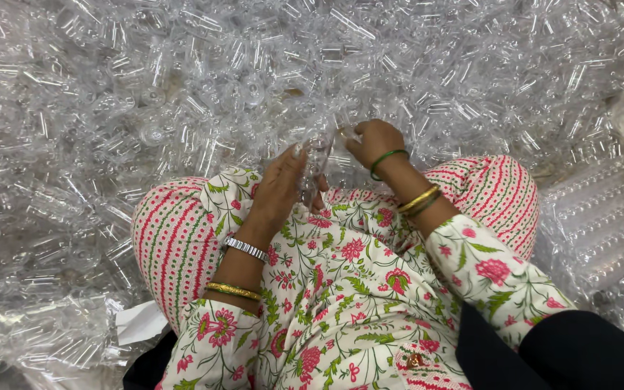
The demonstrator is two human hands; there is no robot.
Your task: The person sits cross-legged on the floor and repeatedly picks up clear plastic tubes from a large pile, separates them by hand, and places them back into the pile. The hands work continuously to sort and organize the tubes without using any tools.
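I sit cross-legged in a floral white, pink and green garment amid a huge heap of clear plastic pieces [204,79]. My left hand [281,189] is closed around a clear plastic piece [317,167] just above my lap. My right hand [373,141] reaches to the near edge of the heap, its fingers curled on another small clear piece [347,133]. The two hands are close together, almost touching. A silver bracelet and a gold bangle ring my left wrist; green and gold bangles ring my right.
Clear plastic pieces cover the floor on all sides. At the right lie clear moulded trays in plastic wrap [601,224]. A white scrap of paper [139,321] lies by my left knee. A dark cloth [586,354] is at the lower right.
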